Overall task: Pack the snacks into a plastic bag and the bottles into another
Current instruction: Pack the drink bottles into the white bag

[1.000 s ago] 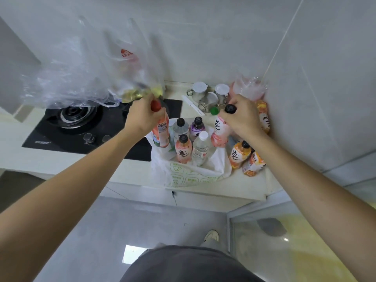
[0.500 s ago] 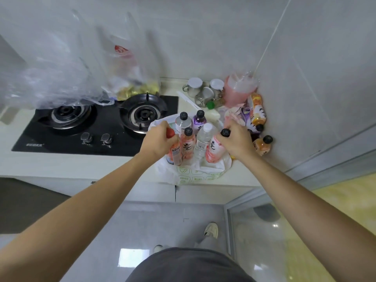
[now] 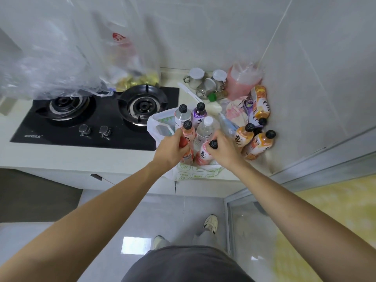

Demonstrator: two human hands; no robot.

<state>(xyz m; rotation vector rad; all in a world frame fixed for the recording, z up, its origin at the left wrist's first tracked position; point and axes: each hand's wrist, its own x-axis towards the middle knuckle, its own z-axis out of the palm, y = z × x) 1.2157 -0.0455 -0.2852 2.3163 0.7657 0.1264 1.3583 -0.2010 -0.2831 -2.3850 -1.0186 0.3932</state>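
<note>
Each hand clamps a bottle by its neck, the left hand (image 3: 169,148) a red-capped bottle (image 3: 186,152) and the right hand (image 3: 222,148) a pink black-capped bottle (image 3: 203,154), apparently lowering both upright into the white plastic bag (image 3: 160,129) beneath them.

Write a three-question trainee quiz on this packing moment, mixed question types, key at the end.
1. True or false: the left hand grips a red-capped bottle.
2. Multiple choice: the right hand holds a bottle whose cap is A) green B) black C) white.
3. Fill in: the upright bottles stand inside a white ____ beside the gas stove.

Key: 1 true; 2 B, the pink bottle has a black cap; 3 plastic bag.
</note>
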